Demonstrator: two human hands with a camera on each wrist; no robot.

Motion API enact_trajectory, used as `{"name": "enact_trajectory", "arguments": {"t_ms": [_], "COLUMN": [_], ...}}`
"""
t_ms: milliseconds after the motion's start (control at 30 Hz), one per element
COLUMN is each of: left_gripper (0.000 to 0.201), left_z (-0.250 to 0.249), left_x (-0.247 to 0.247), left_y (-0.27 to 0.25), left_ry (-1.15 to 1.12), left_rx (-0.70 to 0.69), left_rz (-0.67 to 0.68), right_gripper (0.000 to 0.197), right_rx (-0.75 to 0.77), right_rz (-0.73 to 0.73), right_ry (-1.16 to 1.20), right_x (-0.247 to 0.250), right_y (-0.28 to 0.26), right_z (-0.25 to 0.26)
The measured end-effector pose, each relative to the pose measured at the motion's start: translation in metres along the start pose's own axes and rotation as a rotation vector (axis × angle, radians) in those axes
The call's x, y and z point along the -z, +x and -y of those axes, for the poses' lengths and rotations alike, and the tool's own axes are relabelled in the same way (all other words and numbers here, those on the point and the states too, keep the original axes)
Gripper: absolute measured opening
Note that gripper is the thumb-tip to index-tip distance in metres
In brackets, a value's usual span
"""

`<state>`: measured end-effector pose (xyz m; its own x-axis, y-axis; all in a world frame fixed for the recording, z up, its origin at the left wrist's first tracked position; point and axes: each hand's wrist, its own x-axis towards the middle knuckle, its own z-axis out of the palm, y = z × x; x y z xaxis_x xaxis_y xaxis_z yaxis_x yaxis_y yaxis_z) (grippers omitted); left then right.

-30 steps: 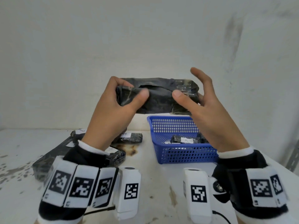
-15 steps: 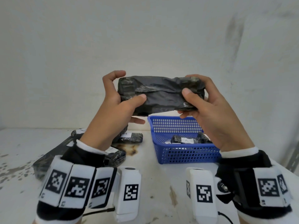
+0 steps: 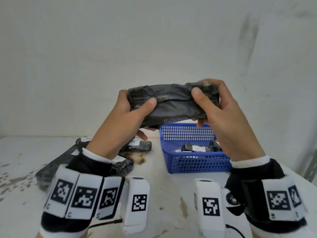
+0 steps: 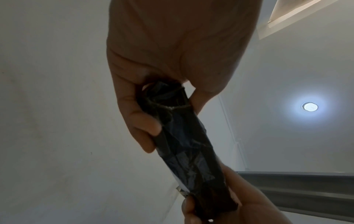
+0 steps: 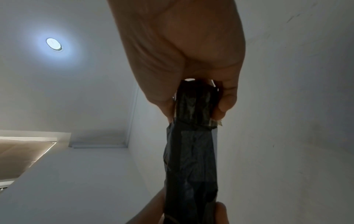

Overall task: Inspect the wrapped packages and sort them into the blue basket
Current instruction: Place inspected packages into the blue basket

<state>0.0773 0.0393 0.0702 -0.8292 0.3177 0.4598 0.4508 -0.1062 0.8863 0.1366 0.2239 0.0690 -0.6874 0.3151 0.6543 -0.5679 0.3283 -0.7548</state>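
A long package wrapped in black plastic is held level in the air, in front of the wall and above the blue basket. My left hand grips its left end, thumb on the near face. My right hand grips its right end, fingers curled over the top. In the left wrist view the same package runs from my left hand down to the other hand. In the right wrist view the package hangs from my right hand. Black packages with white labels lie in the basket.
Several more black wrapped packages with white labels lie on the white table to the left of the basket. A brown stain marks the table beside them. A white wall stands close behind.
The package was turned and lowered slightly. My right hand, earlier with its fingers spread, now curls over the right end. My left fingers now wrap the left end.
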Motion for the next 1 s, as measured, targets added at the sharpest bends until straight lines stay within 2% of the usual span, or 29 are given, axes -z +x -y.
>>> {"name": "enact_trajectory", "arguments": {"t_ms": [133,200,333,467,533,667,800,933,1000], "left_gripper": [0.04,0.048,0.054,0.058,0.065,0.055,0.066,0.034,0.027], "left_z": [0.001,0.001,0.001,0.0,-0.001,0.0,-0.002,0.004,0.006], "left_x": [-0.003,-0.003,-0.001,-0.002,-0.004,-0.004,-0.004,-0.001,0.002], "left_y": [-0.002,-0.002,-0.002,-0.004,-0.005,-0.003,-0.005,0.002,0.004], "left_ry": [0.06,0.082,0.106,0.126,0.138,0.132,0.171,0.148,0.17], "left_rx": [-0.028,-0.032,-0.034,-0.047,-0.049,-0.085,-0.071,-0.082,-0.084], "left_rz": [-0.024,-0.03,-0.038,-0.036,-0.043,-0.087,-0.06,-0.127,-0.126], "right_gripper": [0.024,0.034,0.05,0.064,0.062,0.052,0.049,0.04,0.028], "right_rx": [0.034,0.029,0.027,0.034,0.041,0.082,0.065,0.047,0.054], "right_rz": [0.004,0.04,0.086,0.07,0.05,-0.001,-0.019,-0.015,-0.011], "right_ry": [-0.024,-0.053,-0.097,-0.121,-0.11,-0.105,-0.108,-0.094,-0.089], "right_x": [-0.001,-0.002,-0.003,-0.006,-0.008,-0.011,-0.012,-0.014,-0.013], "right_y": [-0.002,-0.003,-0.006,-0.008,-0.009,-0.008,-0.007,-0.007,-0.007], "right_z": [0.002,0.002,0.005,0.006,0.006,0.005,0.005,0.005,0.005]}}
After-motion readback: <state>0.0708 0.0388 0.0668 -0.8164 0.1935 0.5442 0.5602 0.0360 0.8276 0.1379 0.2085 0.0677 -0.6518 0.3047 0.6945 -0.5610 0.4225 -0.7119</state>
